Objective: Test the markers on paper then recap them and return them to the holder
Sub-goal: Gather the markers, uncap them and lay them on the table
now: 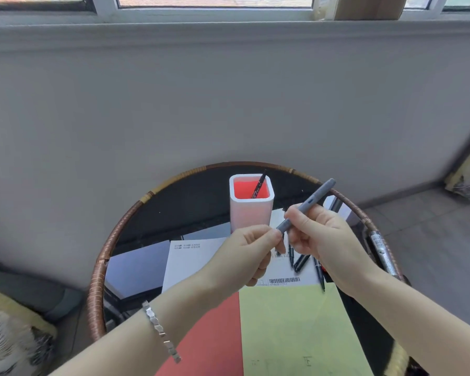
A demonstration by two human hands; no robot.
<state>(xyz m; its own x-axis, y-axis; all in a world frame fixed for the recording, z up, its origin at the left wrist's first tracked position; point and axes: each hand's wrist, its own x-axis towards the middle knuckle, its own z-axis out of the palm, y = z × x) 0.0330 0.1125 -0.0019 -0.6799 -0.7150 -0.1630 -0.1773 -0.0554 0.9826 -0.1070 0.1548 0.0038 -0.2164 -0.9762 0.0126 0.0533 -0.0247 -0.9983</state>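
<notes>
One grey marker (310,204) | left hand (251,249) pinches end | right hand (323,237) grips barrel | sheet (190,260) print blurred

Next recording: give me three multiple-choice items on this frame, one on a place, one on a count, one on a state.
1. Where does the holder stand?
A on the table
B on the floor
C on the windowsill

2. How many markers stand in the holder?
A none
B one
C three

3. The grey marker is:
A lying on paper
B in the holder
C held by the left hand and right hand

Key:
1 A: it stands on the table beyond the hands.
2 B: one black marker leans inside.
3 C: fingers of both hands grip it above the table.
</notes>
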